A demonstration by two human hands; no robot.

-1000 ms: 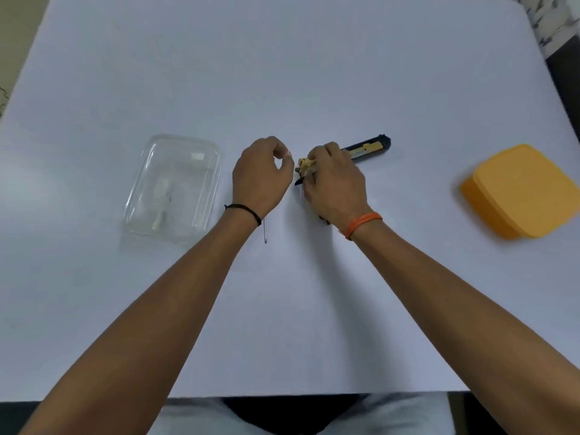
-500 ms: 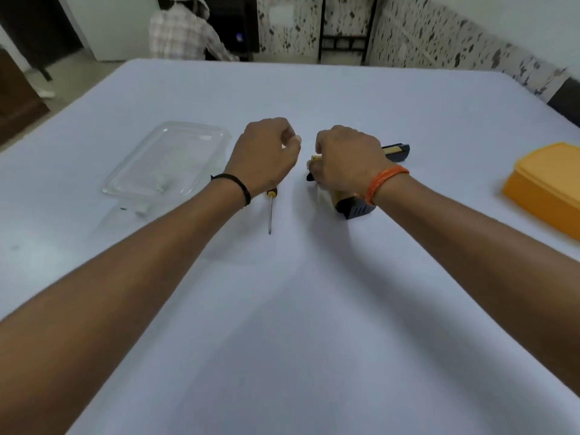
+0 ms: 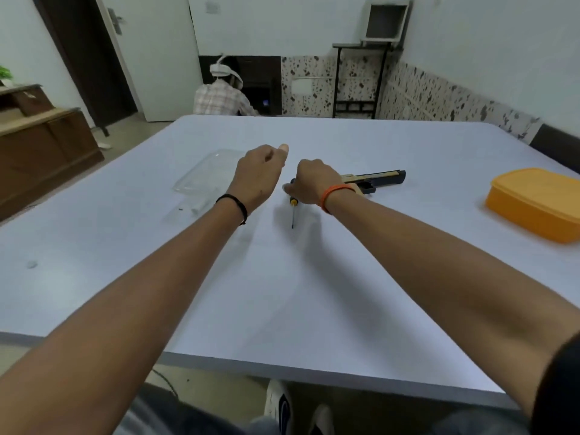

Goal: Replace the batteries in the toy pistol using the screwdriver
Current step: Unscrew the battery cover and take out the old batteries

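The screwdriver [image 3: 293, 211] lies on the white table [image 3: 282, 293] with its thin shaft pointing toward me. Its yellow-collared handle disappears under the curled fingers of my right hand [image 3: 312, 183], which grips it. The black and tan toy pistol [image 3: 376, 178] lies flat just right of that hand, barrel pointing right, and nothing touches it. My left hand [image 3: 260, 174] hovers above the table left of the screwdriver, curled into a loose fist with the thumb on top. Nothing shows in it.
A clear plastic tray [image 3: 207, 172] sits left of my left hand, with a small white piece [image 3: 201, 209] beside it. An orange lidded box [image 3: 533, 202] stands at the right edge. A person [image 3: 219, 95] sits beyond the table's far side.
My right hand let go of the pistol and moved left onto the screwdriver handle. My left hand lifted off the screwdriver. The camera tilted up, showing the room.
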